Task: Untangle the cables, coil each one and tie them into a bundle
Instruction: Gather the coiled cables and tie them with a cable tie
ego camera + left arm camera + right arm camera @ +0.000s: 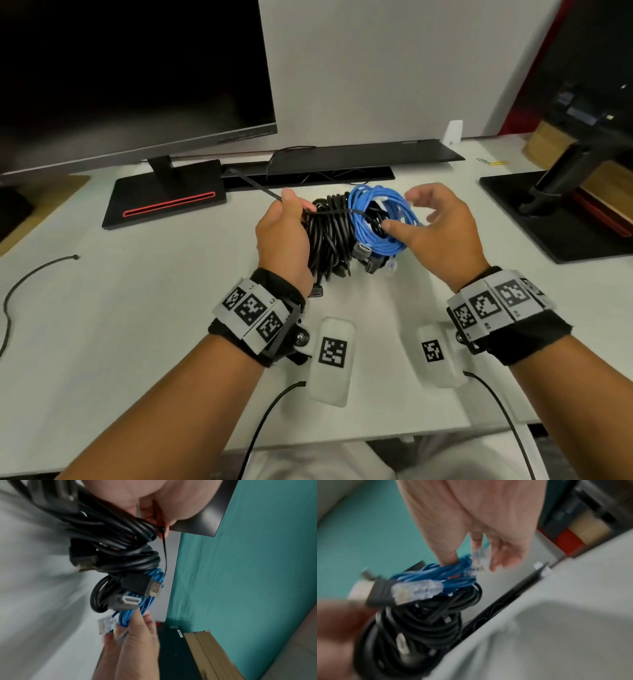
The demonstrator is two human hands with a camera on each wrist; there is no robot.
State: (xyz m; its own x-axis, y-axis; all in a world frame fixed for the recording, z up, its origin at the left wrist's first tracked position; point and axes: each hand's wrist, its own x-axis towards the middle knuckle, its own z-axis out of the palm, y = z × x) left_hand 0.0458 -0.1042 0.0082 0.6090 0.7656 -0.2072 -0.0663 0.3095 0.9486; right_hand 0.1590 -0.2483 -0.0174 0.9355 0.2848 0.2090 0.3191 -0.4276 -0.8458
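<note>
A coil of black cables (329, 233) and a coil of blue network cable (376, 236) are held together just above the white table (137, 325). A black zip tie (257, 188) wraps across both coils, its tail sticking up to the left. My left hand (284, 236) grips the black coil's left side and pinches the zip tie (165, 553) near its head. My right hand (442, 233) has its thumb pushed into the blue coil (440, 573), fingers loose and spread above it. HDMI plugs (140, 584) and a clear network plug (418, 589) hang from the bundle.
A dark monitor (120, 68) on a black base (164, 202) stands at the back left. A flat black device (359, 157) lies behind the bundle, and another stand (555, 212) is at the right. A spare zip tie (34, 274) lies at the left.
</note>
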